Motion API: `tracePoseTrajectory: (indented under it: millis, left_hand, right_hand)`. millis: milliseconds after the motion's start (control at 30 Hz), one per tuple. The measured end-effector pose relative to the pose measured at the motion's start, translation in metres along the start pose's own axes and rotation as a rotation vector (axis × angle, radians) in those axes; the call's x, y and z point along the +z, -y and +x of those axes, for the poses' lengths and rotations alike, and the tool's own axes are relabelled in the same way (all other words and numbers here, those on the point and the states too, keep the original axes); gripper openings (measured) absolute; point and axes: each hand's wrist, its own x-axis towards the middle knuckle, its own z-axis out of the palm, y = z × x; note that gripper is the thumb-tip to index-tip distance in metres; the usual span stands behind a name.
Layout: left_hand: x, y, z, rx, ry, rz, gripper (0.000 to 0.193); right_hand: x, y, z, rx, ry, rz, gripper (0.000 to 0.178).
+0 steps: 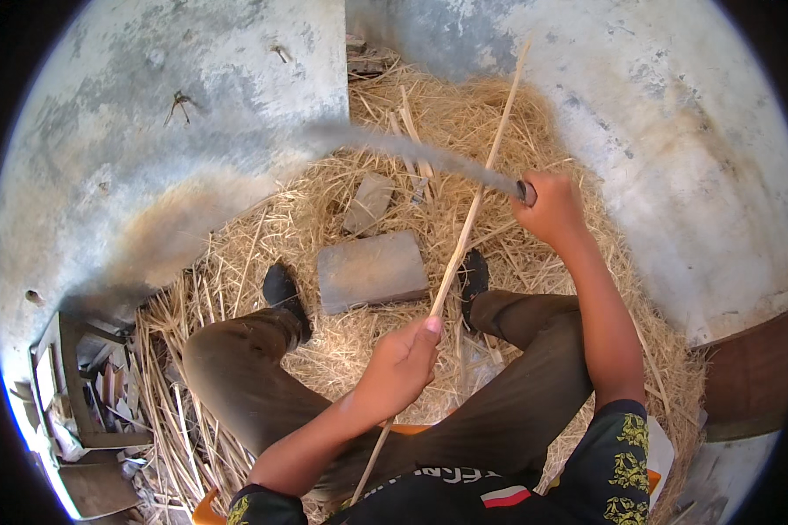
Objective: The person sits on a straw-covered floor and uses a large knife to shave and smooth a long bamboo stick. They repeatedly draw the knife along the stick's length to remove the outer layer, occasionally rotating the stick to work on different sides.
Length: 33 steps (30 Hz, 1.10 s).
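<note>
My left hand is closed around a long, thin bamboo strip. The strip slants from near my lap up and away to the right, its far end over the shavings. In my right hand is the dark handle of a machete, gripped tightly. Its grey machete blade points left and is smeared by motion toward the tip. In the picture the blade crosses the strip's upper part; whether the two touch, I cannot tell.
A flat grey block lies between my feet, with a smaller block behind it. Pale shavings cover the floor. Split strips pile up at left beside a wooden frame of scraps. Stained walls stand close.
</note>
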Motion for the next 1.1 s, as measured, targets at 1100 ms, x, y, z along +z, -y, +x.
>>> tracePoseTrajectory:
  millis: [1100]
  left_hand:
    - [0.004, -0.016, -0.019, 0.009, 0.089, 0.076, 0.039]
  right_hand:
    - [0.002, -0.066, -0.002, 0.131, -0.160, 0.084, 0.013]
